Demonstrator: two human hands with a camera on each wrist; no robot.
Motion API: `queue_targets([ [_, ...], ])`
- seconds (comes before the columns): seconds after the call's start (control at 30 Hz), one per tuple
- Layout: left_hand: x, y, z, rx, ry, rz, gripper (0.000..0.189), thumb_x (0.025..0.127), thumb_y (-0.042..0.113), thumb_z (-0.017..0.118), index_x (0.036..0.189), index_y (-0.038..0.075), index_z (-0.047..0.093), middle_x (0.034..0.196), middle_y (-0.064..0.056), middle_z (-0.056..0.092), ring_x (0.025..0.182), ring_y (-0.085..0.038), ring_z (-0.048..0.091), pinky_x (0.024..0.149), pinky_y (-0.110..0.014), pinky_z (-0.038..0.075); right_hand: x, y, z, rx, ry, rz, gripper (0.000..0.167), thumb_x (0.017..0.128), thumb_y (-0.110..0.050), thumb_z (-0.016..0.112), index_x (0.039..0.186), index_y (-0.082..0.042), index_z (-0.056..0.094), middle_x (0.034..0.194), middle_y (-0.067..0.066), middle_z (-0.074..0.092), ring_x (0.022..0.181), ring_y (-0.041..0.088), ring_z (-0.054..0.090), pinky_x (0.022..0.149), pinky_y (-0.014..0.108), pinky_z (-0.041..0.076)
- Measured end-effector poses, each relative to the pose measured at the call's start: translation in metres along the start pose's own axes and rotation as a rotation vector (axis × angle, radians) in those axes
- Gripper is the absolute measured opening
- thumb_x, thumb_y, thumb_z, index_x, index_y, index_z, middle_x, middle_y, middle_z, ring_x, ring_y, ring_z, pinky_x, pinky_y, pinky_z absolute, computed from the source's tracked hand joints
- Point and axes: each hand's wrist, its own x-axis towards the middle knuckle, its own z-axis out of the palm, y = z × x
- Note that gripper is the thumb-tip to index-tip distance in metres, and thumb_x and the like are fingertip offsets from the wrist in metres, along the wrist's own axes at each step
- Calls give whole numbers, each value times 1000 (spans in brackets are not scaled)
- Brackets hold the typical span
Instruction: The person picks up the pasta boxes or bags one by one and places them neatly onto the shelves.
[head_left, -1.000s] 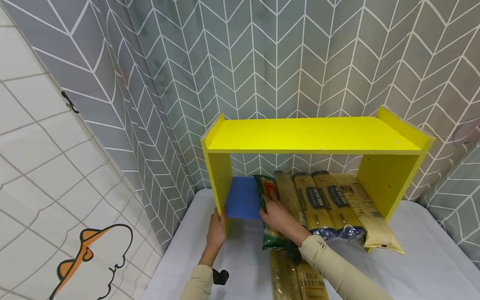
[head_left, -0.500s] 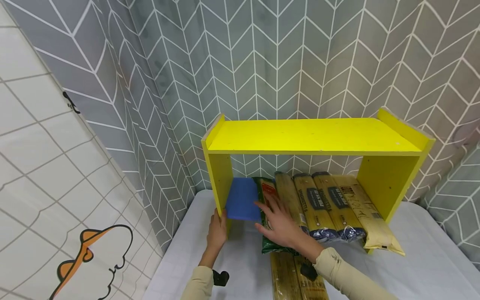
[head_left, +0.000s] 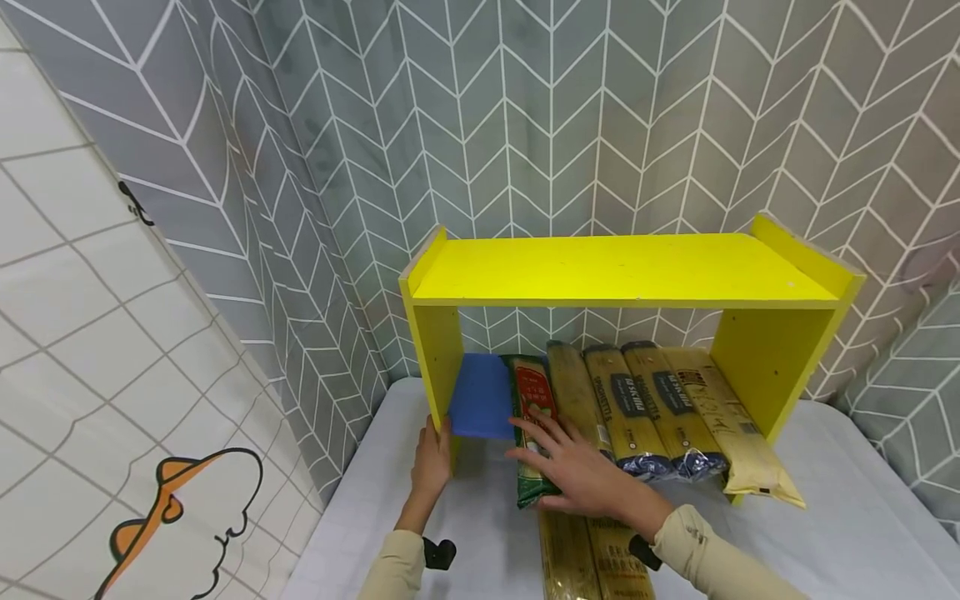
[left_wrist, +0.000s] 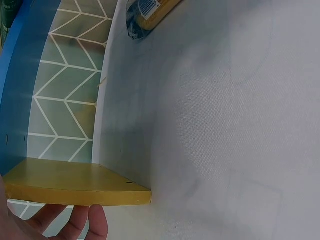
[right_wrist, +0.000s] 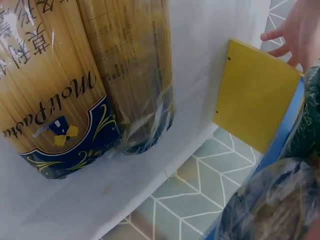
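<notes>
My left hand grips the lower front of the left side panel of a yellow shelf unit; in the left wrist view its fingers curl round the panel's outer side. A green pack of spaghetti with a red label lies lengthwise on the blue shelf board. Over its front half and right edge rests my right hand, fingers spread and mostly straight. To the right lie a plain pack of spaghetti, two dark-labelled packs and a pale pack against the right panel.
Below the shelf's front, two more spaghetti packs lie side by side on the white tabletop. The yellow top board spans above the row. A patterned curtain hangs behind.
My right hand has loosened from the green spaghetti pack, its fingers spreading and shifting right and toward me. The pack sits slightly further left at its front. My left hand stays on the panel.
</notes>
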Motion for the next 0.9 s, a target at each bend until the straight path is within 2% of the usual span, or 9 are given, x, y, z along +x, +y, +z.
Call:
queue_targets([
  [0.13,0,-1,-1,-10,-8,-4,58,110,54,30,144,10,45,101,-17,56,81,-26,55,62,-39,39,2,-3,0,-2,-7,81,89,89,-48,78,161,-22,32,166,14,32,151,41,38,109,63,45],
  [0.2,0,0,-1,-14,-10,-2,58,110,54,30,144,10,45,102,-17,56,81,-26,55,62,-39,39,3,-5,1,-10,-7,122,88,89,-43,79,161,-22,31,165,15,35,149,40,40,109,61,45],
  [0.4,-1,0,0,-5,-8,-8,57,110,54,30,144,11,46,102,-16,57,81,-26,55,62,-39,39,7,-12,3,-46,-32,208,66,93,-34,76,151,-19,48,161,17,41,147,43,42,110,63,44],
  [0.5,-1,1,0,-7,-9,-12,57,110,54,30,144,12,46,102,-16,56,81,-26,55,63,-39,39,9,-14,4,-48,-33,248,58,95,-32,73,147,-18,52,161,16,42,146,46,42,110,65,43],
  [0.7,-2,2,-1,-7,-16,-17,57,110,54,29,145,11,45,103,-16,56,81,-26,54,63,-38,38,10,-16,8,-95,0,260,56,95,-32,74,145,-18,54,158,15,46,144,45,45,109,63,45],
  [0.9,-1,1,-3,-8,-12,-12,56,110,53,30,143,11,46,101,-17,56,79,-26,54,62,-37,38,8,-15,12,-148,60,226,65,91,-36,77,147,-15,51,152,12,52,140,43,51,106,59,49],
])
